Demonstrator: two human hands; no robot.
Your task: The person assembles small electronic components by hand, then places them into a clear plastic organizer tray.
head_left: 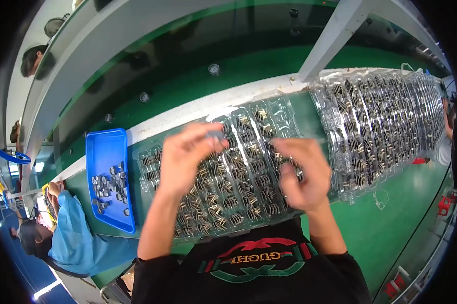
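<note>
My left hand (184, 154) is raised over a clear plastic blister tray (283, 112), its thumb and fingers pinched on a small grey round part (216, 135). To its right, my right hand (305, 175) hovers over the same tray with the fingers bent and the thumb spread away from them. No held thing shows in that hand, though tray contents behind it make the gap cluttered. Rows of small metal-pinned parts (236, 219) fill many of the tray's pockets; some pockets at its far right corner look bare. Both hands hide part of the tray.
Left of the tray stands a blue bin (107, 136) with several dark round parts (107, 186). Stacked filled blister trays (380, 126) lie to the right. Beyond a white rail (188, 110), spaced round parts (214, 69) sit on a green surface. A co-worker in blue (79, 233) sits at left.
</note>
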